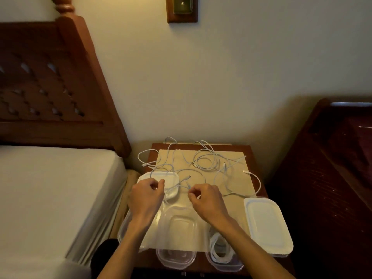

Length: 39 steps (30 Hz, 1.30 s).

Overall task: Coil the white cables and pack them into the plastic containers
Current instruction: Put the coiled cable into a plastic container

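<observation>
Now my fingers are curled in on both hands. My left hand (148, 195) pinches one white cable (182, 187), and my right hand (206, 200) pinches the same cable a little way along. It hangs loose between them, just past the empty tub (177, 238) near me. More white cables (203, 160) lie in a messy pile on the worktop (259, 158), farther back than the tub. One coiled cable (220, 248) already sits in the tub to its right. A lid (267, 224) lies farther right. I think the cable is light, soft and bendy, and a bit slippery. I should hold it near the plug end and wind loops.
</observation>
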Each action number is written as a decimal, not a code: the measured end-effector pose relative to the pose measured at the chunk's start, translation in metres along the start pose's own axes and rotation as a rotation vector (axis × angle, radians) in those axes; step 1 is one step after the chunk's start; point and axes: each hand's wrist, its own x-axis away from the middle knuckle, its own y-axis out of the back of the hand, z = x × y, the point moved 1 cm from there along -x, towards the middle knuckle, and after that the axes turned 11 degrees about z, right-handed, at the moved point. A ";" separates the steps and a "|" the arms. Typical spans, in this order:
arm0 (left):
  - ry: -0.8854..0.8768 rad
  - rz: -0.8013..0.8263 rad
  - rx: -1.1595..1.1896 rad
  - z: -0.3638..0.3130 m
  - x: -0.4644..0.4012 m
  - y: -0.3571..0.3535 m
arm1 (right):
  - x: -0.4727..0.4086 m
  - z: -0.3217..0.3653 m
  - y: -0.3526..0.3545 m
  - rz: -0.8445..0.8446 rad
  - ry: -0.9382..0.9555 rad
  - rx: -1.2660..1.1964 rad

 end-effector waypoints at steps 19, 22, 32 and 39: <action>0.328 0.320 -0.161 0.089 -0.101 -0.028 | -0.103 -0.002 -0.064 0.072 -0.382 -0.106; 0.359 0.323 -0.133 0.087 -0.103 -0.032 | -0.103 0.001 -0.060 0.047 -0.414 -0.189; 0.398 0.196 0.209 0.073 -0.107 -0.014 | -0.110 -0.007 -0.043 0.070 -0.475 -0.380; 0.069 -0.033 0.208 0.014 -0.103 0.033 | -0.088 -0.013 -0.024 0.070 -0.399 -0.506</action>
